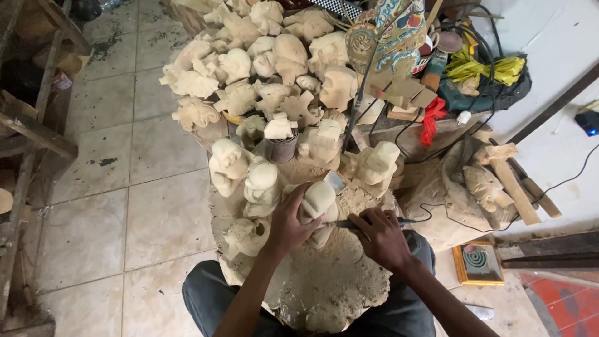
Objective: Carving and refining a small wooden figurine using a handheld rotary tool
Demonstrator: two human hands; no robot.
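Knees in dark grey trousers (206,299) fill the bottom edge, closest to my lens, either side of a low stump-like work block (324,281) caked with pale sawdust. I look straight down on it.

Left hand (290,221): fingers wrapped tight round a small unpainted wooden figure (319,201), which stands upright on the near part of the block, between the two hands. Thumb and fingers curl over its side; grip closed, nothing slack.

Right hand (382,236): fingers folded shut round a slim dark powered carving tool (349,223), held like a pen, lying nearly level. Its tip meets the lower flank of the figure, just under the left hand. A black cord (437,218) runs off to the right from the tool's rear end.

Around the figure, on the far part of the block: several similar pale carvings (262,184), upright, close together, some touching. Behind them a large heap of the same rough carvings (268,62), piled against each other up to the top of the frame.

Right of the heap: a painted, multicoloured carved piece (399,31), loose wood offcuts (399,93), a red rag (433,115), a dark bag with yellow cloth (486,68) on it. Lower right, on the floor, a small yellow-framed tray holding a green coil (477,261). Floor to the left is pale tile (125,212), dusty; timber lengths (31,125) lie along the left edge.
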